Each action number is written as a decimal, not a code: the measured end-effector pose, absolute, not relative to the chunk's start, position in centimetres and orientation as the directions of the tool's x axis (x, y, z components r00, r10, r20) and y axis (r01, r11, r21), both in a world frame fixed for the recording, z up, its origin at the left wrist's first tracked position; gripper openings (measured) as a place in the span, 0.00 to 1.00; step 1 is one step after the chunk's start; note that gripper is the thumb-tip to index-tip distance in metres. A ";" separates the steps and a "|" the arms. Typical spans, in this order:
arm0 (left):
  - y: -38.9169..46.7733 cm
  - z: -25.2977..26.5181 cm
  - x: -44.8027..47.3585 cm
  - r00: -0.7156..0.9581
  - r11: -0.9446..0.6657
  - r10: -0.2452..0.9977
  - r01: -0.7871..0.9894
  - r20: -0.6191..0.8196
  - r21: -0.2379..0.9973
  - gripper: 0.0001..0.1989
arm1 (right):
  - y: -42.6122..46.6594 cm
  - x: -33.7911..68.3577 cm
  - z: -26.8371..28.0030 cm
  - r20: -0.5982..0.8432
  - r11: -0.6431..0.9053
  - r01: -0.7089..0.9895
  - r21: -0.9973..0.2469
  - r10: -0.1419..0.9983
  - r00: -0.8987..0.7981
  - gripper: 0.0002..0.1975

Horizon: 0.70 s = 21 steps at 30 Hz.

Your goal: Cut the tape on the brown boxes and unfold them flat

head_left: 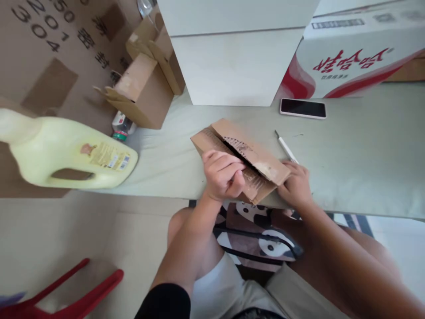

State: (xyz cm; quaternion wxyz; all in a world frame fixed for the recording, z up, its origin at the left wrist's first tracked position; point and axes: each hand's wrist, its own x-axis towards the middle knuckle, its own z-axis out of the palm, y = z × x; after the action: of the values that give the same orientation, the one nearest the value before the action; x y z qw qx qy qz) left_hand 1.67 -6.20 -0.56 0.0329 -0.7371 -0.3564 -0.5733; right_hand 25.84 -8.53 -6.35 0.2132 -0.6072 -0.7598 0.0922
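Note:
A small brown cardboard box is tilted over the front edge of the cloth-covered table, with a dark slit open along its top and torn flap edges. My left hand is closed on the near flap, its fingers curled at the slit. At the box's right end my right hand grips the corner; some of its fingers are hidden behind the cardboard. Just beyond that hand lies a white pen-like tool with a dark thin tip, its near end partly covered by the hand.
A phone lies behind the tool. White boxes and a red-and-white carton stand at the back. To the left are brown boxes, a small green-capped bottle and a large pale-yellow jug. Red chair-like bars are lower left.

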 end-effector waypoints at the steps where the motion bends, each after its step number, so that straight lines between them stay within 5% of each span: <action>1: -6.0 -0.5 1.7 0.092 -0.739 0.493 0.569 0.865 0.361 0.13 | -8.5 25.4 -6.8 0.198 0.271 0.849 -0.454 0.959 -0.201 0.14; 8: -5.2 -0.5 2.0 0.109 -0.722 0.528 0.580 0.842 0.378 0.15 | -8.5 23.5 -5.9 0.079 0.193 0.502 -0.843 0.968 -0.238 0.20; 17: -5.0 0.0 -0.6 0.253 -0.746 0.588 0.537 0.768 0.395 0.12 | -10.1 25.4 -4.1 -0.010 0.158 0.615 -0.773 0.965 -0.261 0.21; 21: -5.2 0.2 -3.0 0.062 -0.673 0.660 0.493 0.749 0.552 0.18 | -10.5 24.6 -4.3 -0.076 0.171 0.659 -0.732 0.942 -0.328 0.19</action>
State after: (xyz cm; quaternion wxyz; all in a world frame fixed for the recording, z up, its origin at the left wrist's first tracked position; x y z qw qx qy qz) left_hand -2.96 -5.19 0.17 -0.0746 -0.7248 -0.3976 -0.5576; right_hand 24.62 -10.54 -4.33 0.2037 -0.5425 -0.7375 0.3467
